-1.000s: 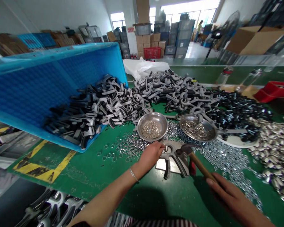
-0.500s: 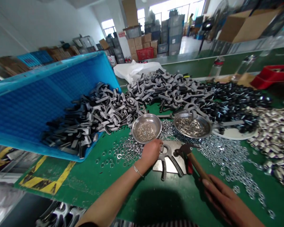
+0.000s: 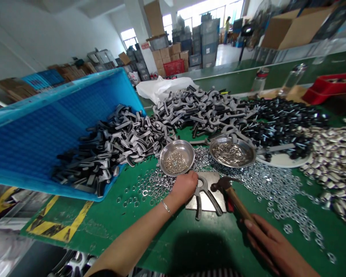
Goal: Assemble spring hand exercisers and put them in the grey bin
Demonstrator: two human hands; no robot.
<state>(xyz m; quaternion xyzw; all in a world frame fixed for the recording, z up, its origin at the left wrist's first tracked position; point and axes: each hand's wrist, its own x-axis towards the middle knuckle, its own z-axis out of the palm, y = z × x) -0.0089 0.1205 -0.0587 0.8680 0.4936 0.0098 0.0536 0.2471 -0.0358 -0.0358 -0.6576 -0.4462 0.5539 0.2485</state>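
Note:
My left hand (image 3: 184, 186) is closed on the top of a grey two-armed handle part (image 3: 205, 195) that lies on a small metal plate (image 3: 210, 204) on the green table. My right hand (image 3: 272, 246) grips the wooden shaft of a hammer (image 3: 233, 194), whose dark head rests just right of the part. A steel bowl of small brass-coloured pieces (image 3: 176, 157) stands just beyond my left hand. A second steel bowl of pins (image 3: 232, 152) stands to its right.
A tilted blue crate (image 3: 46, 130) spills grey and black handle parts at left. More such parts (image 3: 202, 109) are heaped behind the bowls. Loose washers (image 3: 271, 184) and shiny metal pieces (image 3: 334, 161) cover the right side. A red tray (image 3: 328, 86) sits far right.
The view has drifted, so everything sits a little lower and further left. My left hand stays on the handle part and the hammer head stays beside it.

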